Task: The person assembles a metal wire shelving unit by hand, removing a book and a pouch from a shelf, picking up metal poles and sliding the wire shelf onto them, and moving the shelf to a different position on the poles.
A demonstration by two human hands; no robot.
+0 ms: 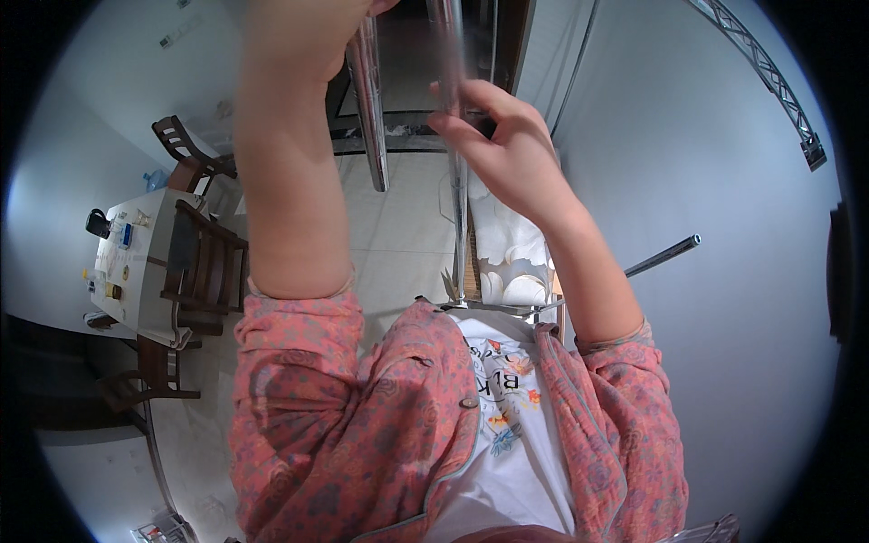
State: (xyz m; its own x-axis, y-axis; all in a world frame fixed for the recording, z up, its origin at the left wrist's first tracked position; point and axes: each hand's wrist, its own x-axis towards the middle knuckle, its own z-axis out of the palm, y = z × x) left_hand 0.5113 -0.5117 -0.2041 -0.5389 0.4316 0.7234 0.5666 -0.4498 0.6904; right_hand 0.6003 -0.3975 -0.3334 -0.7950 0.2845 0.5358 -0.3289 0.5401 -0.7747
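Note:
My left hand (312,36) is raised at the top edge, partly cut off by it. Its visible fingers close around the upper part of a shiny metal tube (369,109), whose lower end hangs free. To the right, my right hand (511,149) has its thumb and fingers around an upright metal pole (458,204). This pole runs down toward my chest, and its upper part is blurred. Beside it, a second bare rod (665,255) with an open end sticks out past my right forearm.
White patterned fabric (511,244) lies below my right hand. At the left, wooden chairs (206,258) surround a table (154,258) with a dark jug (98,223) and small items. A plain wall (724,344) stands on the right, with a metal lattice bar (769,77) above.

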